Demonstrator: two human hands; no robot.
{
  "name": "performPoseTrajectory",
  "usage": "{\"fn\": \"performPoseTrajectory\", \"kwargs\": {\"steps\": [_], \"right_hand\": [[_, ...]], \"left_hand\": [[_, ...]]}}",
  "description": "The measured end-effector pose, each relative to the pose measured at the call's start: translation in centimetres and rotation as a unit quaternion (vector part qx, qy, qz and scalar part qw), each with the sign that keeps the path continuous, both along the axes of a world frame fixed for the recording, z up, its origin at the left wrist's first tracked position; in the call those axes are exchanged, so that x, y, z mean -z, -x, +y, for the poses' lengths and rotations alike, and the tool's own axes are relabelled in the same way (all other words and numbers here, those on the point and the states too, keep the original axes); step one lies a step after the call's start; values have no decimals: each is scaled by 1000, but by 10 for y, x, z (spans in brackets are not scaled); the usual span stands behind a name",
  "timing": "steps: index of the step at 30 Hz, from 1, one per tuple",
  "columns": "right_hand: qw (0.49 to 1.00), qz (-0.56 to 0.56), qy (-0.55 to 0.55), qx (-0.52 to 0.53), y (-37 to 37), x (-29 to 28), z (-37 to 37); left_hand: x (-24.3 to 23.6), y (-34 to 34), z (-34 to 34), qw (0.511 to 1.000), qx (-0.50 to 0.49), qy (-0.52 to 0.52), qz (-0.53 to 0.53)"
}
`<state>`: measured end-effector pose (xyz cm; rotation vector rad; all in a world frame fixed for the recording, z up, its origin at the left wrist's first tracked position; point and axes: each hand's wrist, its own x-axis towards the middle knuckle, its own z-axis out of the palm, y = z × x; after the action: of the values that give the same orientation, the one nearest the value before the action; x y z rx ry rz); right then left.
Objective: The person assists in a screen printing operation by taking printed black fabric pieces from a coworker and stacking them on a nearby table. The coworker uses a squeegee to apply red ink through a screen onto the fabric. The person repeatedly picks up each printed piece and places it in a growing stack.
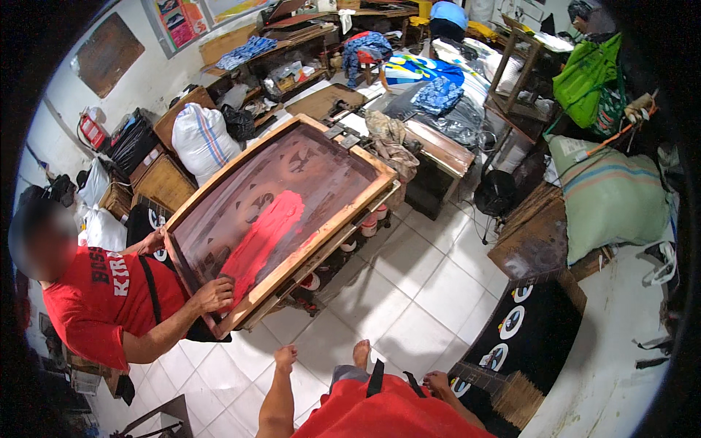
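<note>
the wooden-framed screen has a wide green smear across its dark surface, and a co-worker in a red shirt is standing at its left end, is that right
Not quite: the wide smear is red, not green, as the head view shows. It does run across the dark surface of the wooden-framed screen, and a co-worker in a red shirt is standing at its left end.

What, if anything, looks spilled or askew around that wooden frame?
Nothing looks plainly damaged. The red paint stands out: a ragged streak over only part of the dark mesh in the wooden frame, not an even layer. At right, the green sack slumps, seemingly loosely stacked.
</note>
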<state>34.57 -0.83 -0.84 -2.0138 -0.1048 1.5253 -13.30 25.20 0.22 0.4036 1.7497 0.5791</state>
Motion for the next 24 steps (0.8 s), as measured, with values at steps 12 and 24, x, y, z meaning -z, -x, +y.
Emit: {"fn": "performPoseTrajectory", "kwargs": {"steps": [12,24], "right_hand": [[989,-42,-130,53,2,-45,166],[762,-271,27,-588,-42,95,-45]], "left_hand": [[13,-2,-42,963,215,143,80],[25,-96,12,940,336,31,50]]}}
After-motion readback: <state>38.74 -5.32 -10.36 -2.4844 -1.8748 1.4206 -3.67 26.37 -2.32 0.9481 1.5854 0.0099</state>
